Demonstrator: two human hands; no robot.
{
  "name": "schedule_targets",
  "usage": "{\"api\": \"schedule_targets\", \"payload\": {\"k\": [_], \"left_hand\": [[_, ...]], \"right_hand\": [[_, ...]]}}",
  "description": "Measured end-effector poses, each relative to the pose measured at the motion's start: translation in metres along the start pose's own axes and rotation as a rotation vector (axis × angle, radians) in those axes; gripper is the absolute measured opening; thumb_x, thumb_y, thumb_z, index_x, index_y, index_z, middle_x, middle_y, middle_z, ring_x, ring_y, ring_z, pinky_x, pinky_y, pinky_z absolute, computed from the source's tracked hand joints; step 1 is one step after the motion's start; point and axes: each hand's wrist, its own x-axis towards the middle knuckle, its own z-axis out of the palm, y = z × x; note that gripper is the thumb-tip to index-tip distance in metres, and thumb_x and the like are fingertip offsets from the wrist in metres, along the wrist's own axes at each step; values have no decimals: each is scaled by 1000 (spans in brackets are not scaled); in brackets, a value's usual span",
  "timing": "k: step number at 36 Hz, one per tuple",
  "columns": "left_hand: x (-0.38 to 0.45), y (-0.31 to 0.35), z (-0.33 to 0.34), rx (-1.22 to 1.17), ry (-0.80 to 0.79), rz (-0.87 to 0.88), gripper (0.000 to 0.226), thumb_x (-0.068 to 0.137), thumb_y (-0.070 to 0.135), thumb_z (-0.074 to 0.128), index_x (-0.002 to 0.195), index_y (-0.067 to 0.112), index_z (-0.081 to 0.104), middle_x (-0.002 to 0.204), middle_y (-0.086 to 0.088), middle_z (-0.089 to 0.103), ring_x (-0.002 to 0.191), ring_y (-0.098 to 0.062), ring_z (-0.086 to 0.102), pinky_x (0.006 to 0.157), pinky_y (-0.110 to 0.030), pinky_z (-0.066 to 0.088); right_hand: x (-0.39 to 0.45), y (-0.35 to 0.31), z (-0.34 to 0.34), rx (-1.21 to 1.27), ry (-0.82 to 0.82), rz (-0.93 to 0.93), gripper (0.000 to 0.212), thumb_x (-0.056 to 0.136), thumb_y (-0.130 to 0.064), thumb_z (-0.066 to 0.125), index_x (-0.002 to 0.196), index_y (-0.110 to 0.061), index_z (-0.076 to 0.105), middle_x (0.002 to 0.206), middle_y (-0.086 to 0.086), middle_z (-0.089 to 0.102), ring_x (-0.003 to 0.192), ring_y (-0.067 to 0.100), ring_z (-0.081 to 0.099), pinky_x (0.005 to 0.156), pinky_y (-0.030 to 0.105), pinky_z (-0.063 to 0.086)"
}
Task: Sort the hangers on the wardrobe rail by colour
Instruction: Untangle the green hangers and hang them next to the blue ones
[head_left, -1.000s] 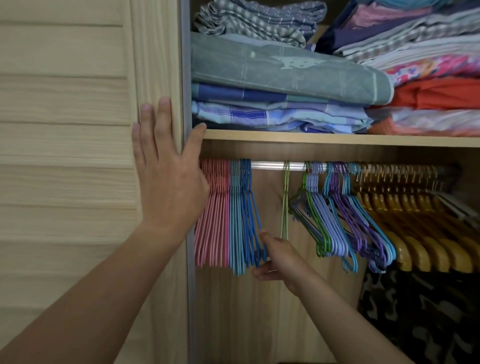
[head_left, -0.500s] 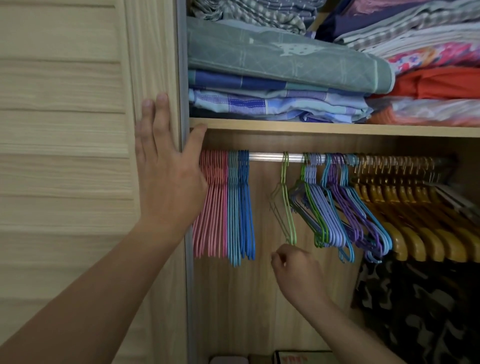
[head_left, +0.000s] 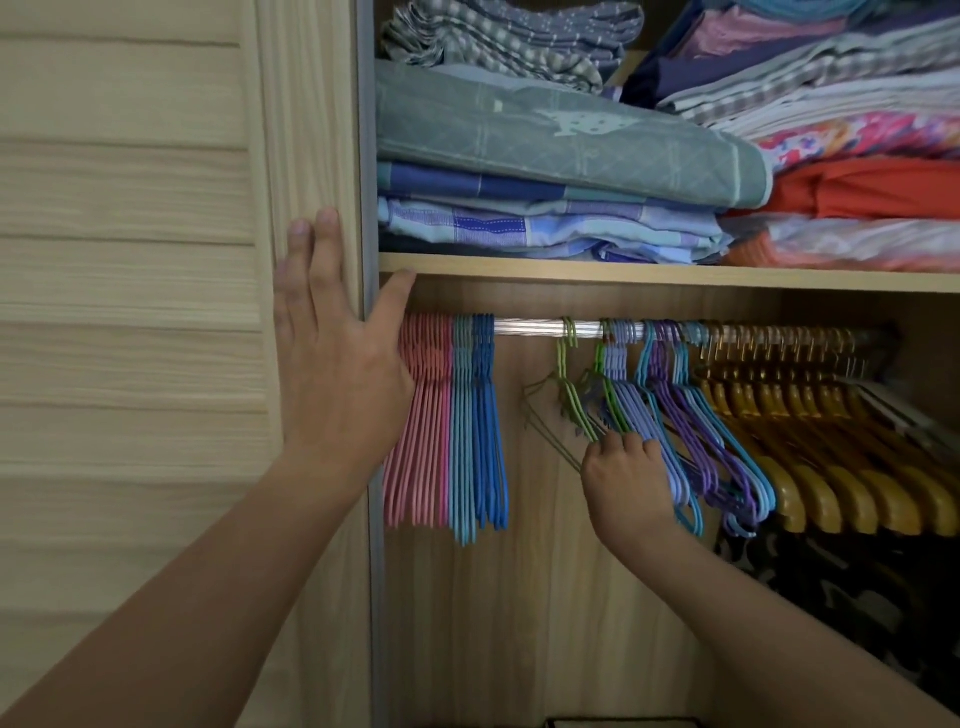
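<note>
A silver rail (head_left: 527, 328) runs under the shelf. At its left end hang pink hangers (head_left: 423, 415), then light blue hangers (head_left: 461, 415) and dark blue hangers (head_left: 487, 415). A lone green hanger (head_left: 569, 384) hangs apart in the gap. Right of it is a mixed bunch of green, lilac, purple and light blue hangers (head_left: 691, 431), then wooden hangers (head_left: 831, 457). My left hand (head_left: 337, 358) rests flat on the wardrobe door edge. My right hand (head_left: 626, 478) reaches up into the mixed bunch, fingers curled around the lower bars of a green hanger (head_left: 613, 410) and the lilac ones.
A wooden shelf (head_left: 675, 273) above the rail carries stacks of folded bedding (head_left: 561, 145). The slatted wardrobe door (head_left: 130, 260) fills the left. Dark patterned clothing (head_left: 831, 597) hangs at the lower right. A box edge (head_left: 613, 722) shows at the bottom.
My right hand let go of the lone green hanger and rose to the right into the mixed bunch. The lone green hanger swings. My left hand stayed on the door.
</note>
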Motion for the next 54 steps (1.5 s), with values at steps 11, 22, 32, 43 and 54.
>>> {"api": "schedule_targets", "payload": {"k": [11, 22, 32, 43, 54], "left_hand": [[0, 1, -2, -12, -10, -2, 54, 87, -3, 54, 137, 14, 63, 164, -31, 18, 154, -48, 12, 126, -56, 14], [-1, 1, -2, -17, -9, -3, 50, 89, -2, 52, 134, 15, 66, 164, -31, 18, 154, -48, 13, 126, -56, 15], [-2, -1, -3, -42, -27, 2, 39, 94, 2, 52, 127, 13, 69, 164, -32, 19, 154, -49, 12, 126, -57, 15], [-19, -3, 6, -9, -25, -4, 25, 103, 7, 53, 122, 13, 68, 163, -33, 20, 153, -51, 15, 125, -58, 17], [-83, 23, -24, -63, -282, -107, 66, 85, 0, 50, 149, 15, 51, 164, -37, 5, 154, -52, 3, 125, -62, 10]], "right_hand": [[-4, 5, -22, 209, 67, 47, 19, 80, 1, 55, 93, -12, 58, 73, 6, 68, 67, 28, 66, 75, 38, 42], [15, 16, -56, 233, 144, 60, 17, 88, -2, 54, 104, -7, 58, 91, 11, 70, 83, 35, 70, 61, 34, 39], [59, -10, -63, 271, -31, 57, 26, 91, -1, 53, 115, -4, 62, 116, 14, 68, 108, 34, 66, 74, 34, 44], [-10, -14, -49, 289, -41, -17, 14, 95, -9, 52, 97, -10, 66, 101, 11, 68, 93, 30, 69, 66, 32, 44], [-71, -6, -33, 397, -265, -42, 22, 104, -23, 49, 115, -10, 63, 116, 15, 65, 108, 33, 63, 73, 31, 36]]}}
